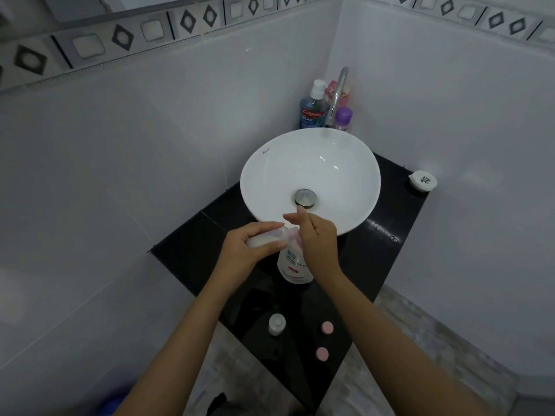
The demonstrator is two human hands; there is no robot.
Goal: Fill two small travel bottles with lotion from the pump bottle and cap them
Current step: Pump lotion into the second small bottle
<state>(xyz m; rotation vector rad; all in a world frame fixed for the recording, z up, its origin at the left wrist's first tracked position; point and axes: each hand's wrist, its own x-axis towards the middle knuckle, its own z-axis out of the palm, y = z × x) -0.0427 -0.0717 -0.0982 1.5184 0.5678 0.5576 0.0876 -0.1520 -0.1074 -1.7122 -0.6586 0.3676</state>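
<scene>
A white pump bottle (293, 265) with pink print stands on the black counter (192, 253) in front of the basin. My left hand (249, 250) grips a small translucent travel bottle (264, 238), held sideways with its mouth at the pink pump nozzle. Resting on top of the pump head is my right hand (315, 240), fingers stretched forward; the pump head is mostly hidden under it. A second small travel bottle (276, 323) stands upright and uncapped near the counter's front edge. Two pink caps (327, 327) (322, 353) lie to its right.
A white round basin (309, 163) with a metal drain (304, 197) fills the counter's middle. Behind it stand a chrome tap (338, 94), a mouthwash bottle (312, 109) and a purple-capped bottle (343, 118). A white lidded jar (423, 180) sits at the right edge.
</scene>
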